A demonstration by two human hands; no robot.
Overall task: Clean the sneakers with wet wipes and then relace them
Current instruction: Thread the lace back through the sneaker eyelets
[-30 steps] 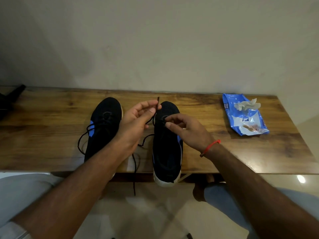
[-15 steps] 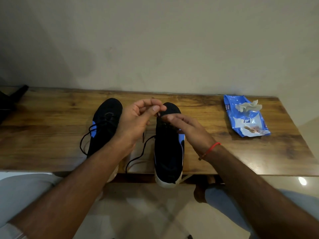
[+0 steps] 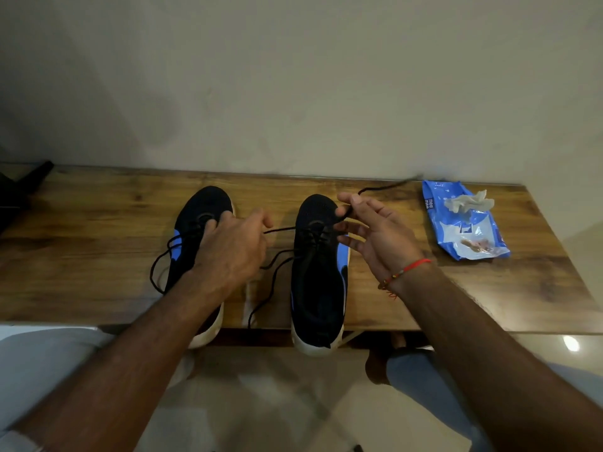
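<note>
Two black sneakers with blue accents and white soles lie toe-away on the wooden table (image 3: 98, 272). My left hand (image 3: 231, 249) hovers over the left sneaker (image 3: 202, 210) and pinches one end of the black lace (image 3: 280, 228) that runs to the right sneaker (image 3: 316, 282). My right hand (image 3: 372, 236) is beside the right sneaker's toe, thumb and fingers pinching the lace's other end, which trails off toward the back right. Laces of the left sneaker loop loosely to its left.
A blue wet-wipe pack (image 3: 463, 223) with a crumpled used wipe (image 3: 470, 203) on it lies at the right of the table. A dark object (image 3: 19, 190) sits at the far left edge. The wall runs right behind the table. My knees are below the front edge.
Both hands were close together at the right sneaker's toe. Now they have pulled apart, left hand leftward and right hand rightward, drawing the lace out through the eyelets.
</note>
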